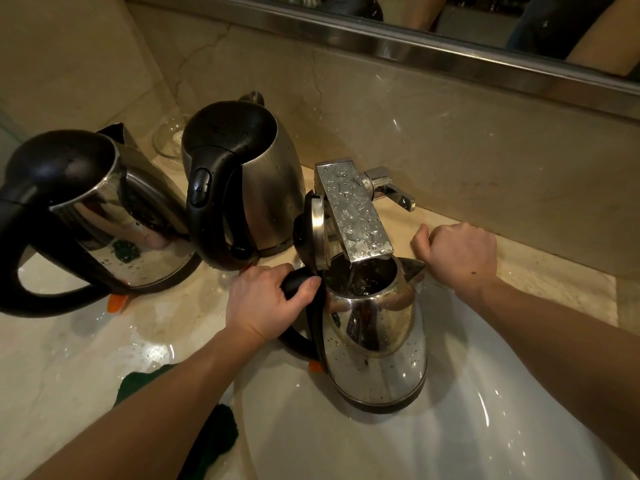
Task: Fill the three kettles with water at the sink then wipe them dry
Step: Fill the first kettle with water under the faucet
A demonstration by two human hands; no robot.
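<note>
Firmly, left hand (268,301) around kettle handle (298,281)

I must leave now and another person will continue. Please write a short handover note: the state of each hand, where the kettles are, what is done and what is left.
Left hand: closed on the handle of the kettle under the faucet, holding it over the sink.
Right hand: a loose fist resting on the counter edge beside the spout, holding nothing.
Faucet: water is running into the open kettle, lid up.
Other two kettles: on the counter to the left, lids shut, with droplets on them.
Green cloth: on the counter by the left forearm.
Left: finish this fill; fill levels of the other two are not visible; wipe all three.
</note>
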